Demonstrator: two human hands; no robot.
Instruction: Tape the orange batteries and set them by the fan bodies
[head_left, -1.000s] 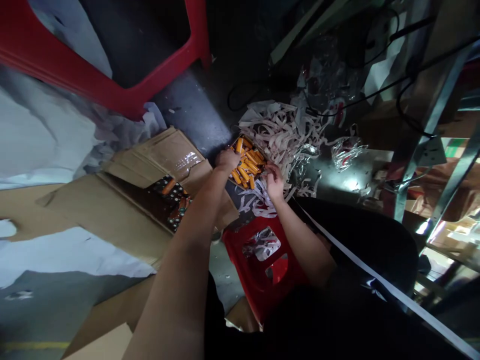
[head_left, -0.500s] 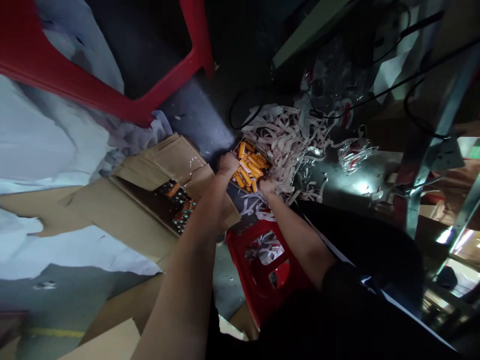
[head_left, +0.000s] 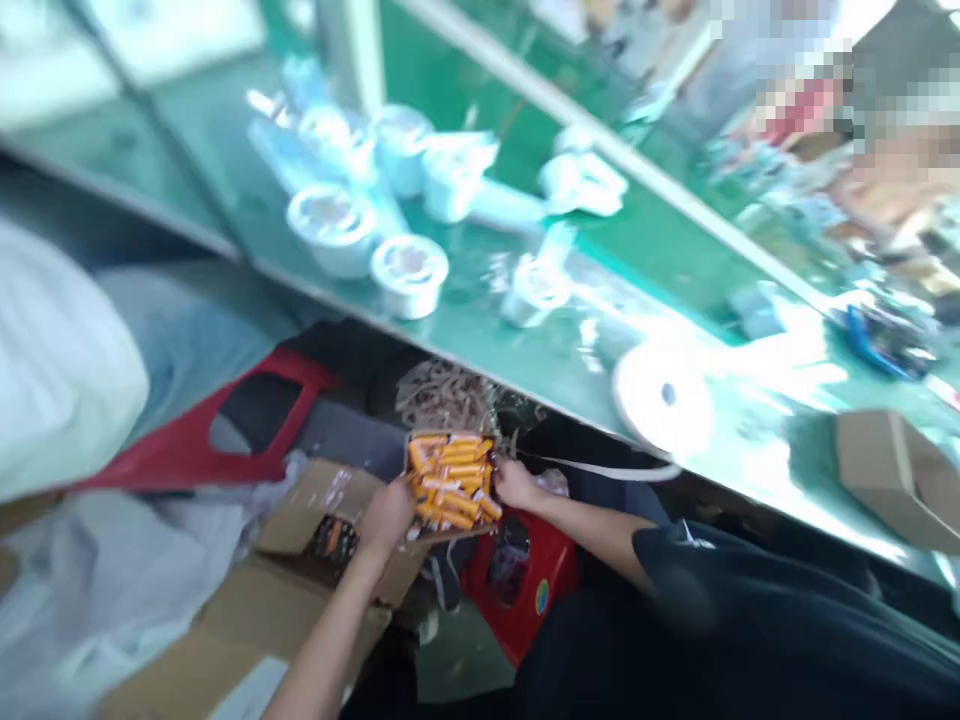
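The open box (head_left: 459, 535) was a shallow one, of brown cardboard, with four low sides. It was held up by its left and right sides, its open top facing the view. It was located on the near side of the tabletop (head_left: 480, 325), apart from it. Inside the box, many small orange cylinders (head_left: 450, 481) were lying loosely in several directions, some of them across the others. They covered most of the inside, and some showed whitish parts.
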